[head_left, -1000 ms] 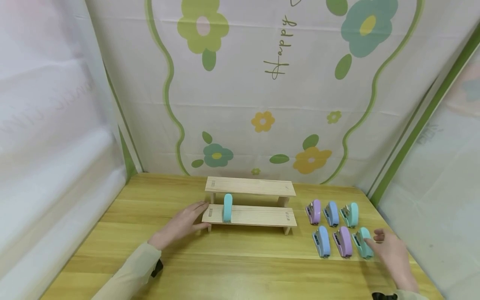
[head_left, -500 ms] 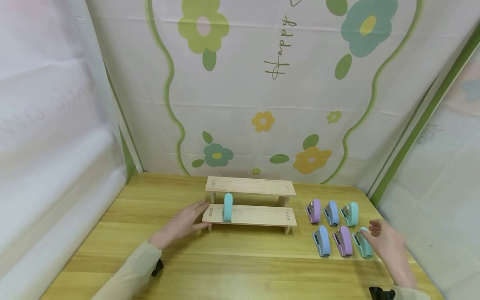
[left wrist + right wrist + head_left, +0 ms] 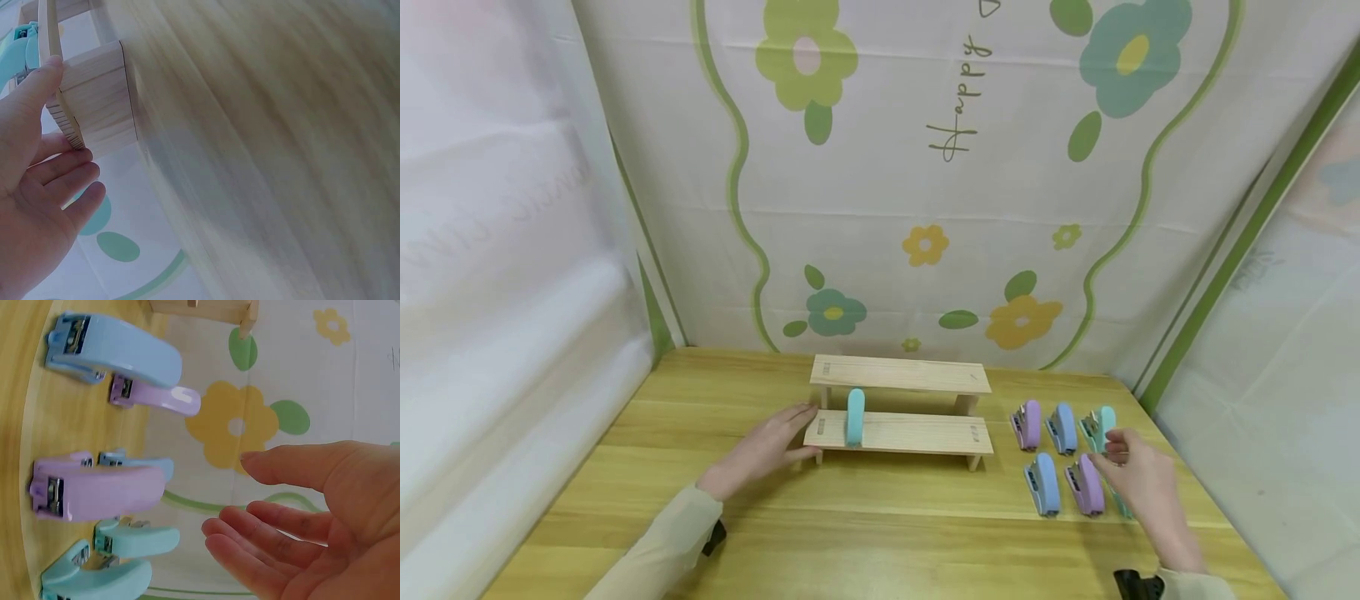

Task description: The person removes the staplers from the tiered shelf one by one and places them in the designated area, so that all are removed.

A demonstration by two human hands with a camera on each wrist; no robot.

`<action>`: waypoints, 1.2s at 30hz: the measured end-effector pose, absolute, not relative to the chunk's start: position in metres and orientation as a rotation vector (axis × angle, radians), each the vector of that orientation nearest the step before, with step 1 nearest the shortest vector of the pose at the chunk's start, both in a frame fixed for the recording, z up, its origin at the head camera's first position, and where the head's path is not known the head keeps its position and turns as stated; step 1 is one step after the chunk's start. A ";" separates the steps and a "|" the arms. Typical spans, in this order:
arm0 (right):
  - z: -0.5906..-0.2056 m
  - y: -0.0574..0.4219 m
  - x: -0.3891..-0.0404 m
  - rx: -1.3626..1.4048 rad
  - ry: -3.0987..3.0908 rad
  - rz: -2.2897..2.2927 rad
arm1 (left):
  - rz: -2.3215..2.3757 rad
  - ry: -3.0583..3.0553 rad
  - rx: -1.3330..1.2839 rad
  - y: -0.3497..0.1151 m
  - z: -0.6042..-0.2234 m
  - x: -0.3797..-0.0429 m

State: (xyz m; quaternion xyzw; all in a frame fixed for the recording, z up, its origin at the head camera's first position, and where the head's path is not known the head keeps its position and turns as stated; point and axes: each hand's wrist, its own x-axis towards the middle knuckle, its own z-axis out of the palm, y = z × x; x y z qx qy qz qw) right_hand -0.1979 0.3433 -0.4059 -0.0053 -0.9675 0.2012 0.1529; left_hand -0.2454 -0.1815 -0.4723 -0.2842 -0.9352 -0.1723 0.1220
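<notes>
At the left end of the two-tier wooden stand [image 3: 917, 432], my left hand [image 3: 762, 450] holds the lower board's edge between thumb and fingers. A mint stapler [image 3: 855, 417] stands on that board near its left end. My right hand [image 3: 1138, 483] hovers over the right-hand staplers with nothing in it, its thumb spread from the loosely bent fingers [image 3: 269, 534]. Below it lie a front purple stapler [image 3: 1086, 487] and a front mint stapler [image 3: 1121, 500], the latter mostly hidden by the hand. The back mint stapler [image 3: 1094, 423] is just beyond the fingertips.
Left of the front purple stapler is a blue stapler [image 3: 1042, 485]. Behind them sit another purple stapler [image 3: 1026, 425] and another blue stapler [image 3: 1062, 429]. The wooden table [image 3: 850, 542] ends at a flowered curtain [image 3: 880, 183] behind, with white cloth at both sides.
My right hand has moved left and slightly away from me, from beside the front mint stapler to over it and near the purple one. My left hand stays at the stand.
</notes>
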 end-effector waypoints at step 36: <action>-0.413 0.229 -0.215 0.283 -2.702 0.770 | -0.510 -2.738 -0.820 -0.182 -0.472 -0.246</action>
